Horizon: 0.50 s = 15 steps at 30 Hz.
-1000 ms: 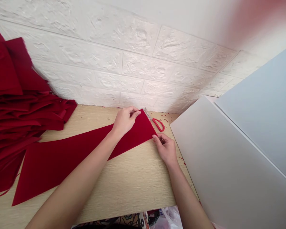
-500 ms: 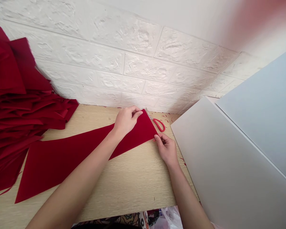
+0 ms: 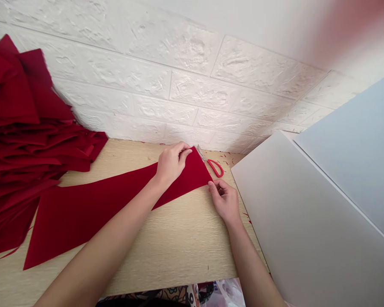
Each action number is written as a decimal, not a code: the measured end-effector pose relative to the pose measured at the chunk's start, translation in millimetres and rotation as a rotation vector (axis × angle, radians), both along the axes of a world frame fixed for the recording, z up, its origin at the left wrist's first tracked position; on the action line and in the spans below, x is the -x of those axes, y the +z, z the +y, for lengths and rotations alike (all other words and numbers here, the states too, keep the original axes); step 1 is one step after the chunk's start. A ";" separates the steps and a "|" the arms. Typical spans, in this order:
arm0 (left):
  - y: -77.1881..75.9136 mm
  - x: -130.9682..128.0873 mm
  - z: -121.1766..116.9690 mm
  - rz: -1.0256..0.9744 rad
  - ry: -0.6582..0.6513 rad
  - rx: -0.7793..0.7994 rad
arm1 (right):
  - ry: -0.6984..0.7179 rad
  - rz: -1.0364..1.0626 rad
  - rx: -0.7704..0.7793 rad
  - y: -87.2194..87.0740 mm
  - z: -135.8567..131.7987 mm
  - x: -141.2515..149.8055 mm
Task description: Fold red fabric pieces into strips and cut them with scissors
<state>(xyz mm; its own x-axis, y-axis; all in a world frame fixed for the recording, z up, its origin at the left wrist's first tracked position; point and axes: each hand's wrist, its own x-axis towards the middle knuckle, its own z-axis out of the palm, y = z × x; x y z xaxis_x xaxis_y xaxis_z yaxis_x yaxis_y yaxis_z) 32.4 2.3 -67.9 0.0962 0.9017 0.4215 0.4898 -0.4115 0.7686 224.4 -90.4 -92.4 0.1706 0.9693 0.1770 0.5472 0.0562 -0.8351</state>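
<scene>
- Pale wood-grain counter [image 3: 166, 251], white embossed-brick wall [image 3: 179, 85] behind its back edge.
- Long red velvety fabric strip [image 3: 96, 209] lies diagonally, its pointed end near the back edge.
- Left hand [image 3: 171, 165] rests on it, fingers curled, grip unclear.
- Right hand [image 3: 224, 201] pinches its corner in a narrow grip.
- Red-handled scissors [image 3: 215, 168] lie just beyond.

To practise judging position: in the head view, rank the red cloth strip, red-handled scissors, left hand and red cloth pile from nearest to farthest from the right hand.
From the right hand:
1. Red cloth strip, touching it
2. Red-handled scissors, ahead
3. Left hand, leftward
4. Red cloth pile, far left
</scene>
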 end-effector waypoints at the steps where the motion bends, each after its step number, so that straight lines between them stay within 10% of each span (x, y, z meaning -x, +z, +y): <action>1: -1.2 -0.6 -0.4 -0.004 -0.004 0.021 | -0.013 0.012 0.002 -0.5 0.3 -0.5; 10: 0.6 -6.4 -3.7 0.032 -0.057 0.038 | -0.330 0.090 -0.119 -4.7 0.6 -6.9; 15: 1.3 -10.5 -8.8 0.073 -0.094 0.017 | -0.241 -0.131 -0.221 3.4 10.0 9.6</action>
<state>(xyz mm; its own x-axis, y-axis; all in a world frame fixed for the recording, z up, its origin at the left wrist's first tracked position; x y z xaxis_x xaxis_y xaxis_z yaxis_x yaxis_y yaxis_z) 42.9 -6.4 -66.6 0.2108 0.8942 0.3950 0.5045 -0.4456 0.7395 214.8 -80.4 -89.0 0.3522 0.8396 0.4136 0.6684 0.0837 -0.7390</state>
